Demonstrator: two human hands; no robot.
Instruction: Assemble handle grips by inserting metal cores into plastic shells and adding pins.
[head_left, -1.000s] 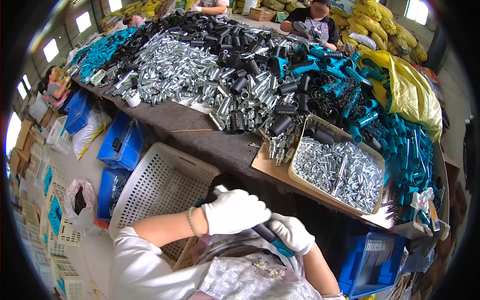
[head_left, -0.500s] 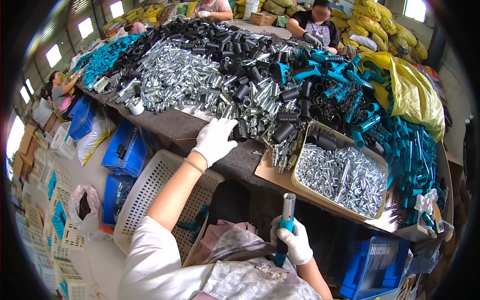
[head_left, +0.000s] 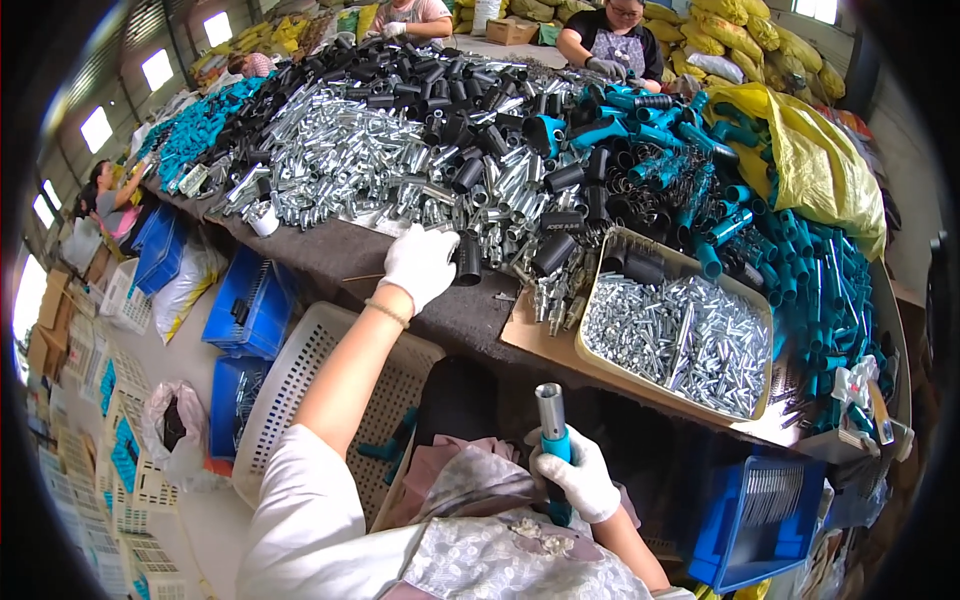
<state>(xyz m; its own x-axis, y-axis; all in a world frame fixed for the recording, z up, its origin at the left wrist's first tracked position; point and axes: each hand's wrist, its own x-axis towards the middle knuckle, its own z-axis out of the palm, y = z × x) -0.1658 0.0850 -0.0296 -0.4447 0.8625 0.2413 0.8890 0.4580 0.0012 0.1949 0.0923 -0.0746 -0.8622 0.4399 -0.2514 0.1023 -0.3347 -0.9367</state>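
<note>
My right hand [head_left: 584,482], in a white glove, is wrapped round a teal tubular handle [head_left: 556,447]. The handle stands nearly upright over my lap, with a silver metal tube [head_left: 550,408] rising from its top and its lower part partly hidden by the hand. At the table's near edge my gloved left hand [head_left: 420,268] is bent over the metal parts [head_left: 400,215]. Its fingers are curled and partly hidden, and what they hold cannot be made out. Just right of them stands a black sleeve [head_left: 467,260].
A cream tray [head_left: 585,345] holds small metal pins. Teal handles [head_left: 835,300] and a yellow sack [head_left: 800,170] lie right. A white perforated basket [head_left: 285,400] and blue crates [head_left: 240,310] stand below left; another blue crate [head_left: 715,550] below right. A co-worker [head_left: 620,45] sits across the table.
My left hand's fingers, spread before, are now drawn in at the pile's edge. The handle in my right hand has shifted slightly left. The view has shifted slightly.
</note>
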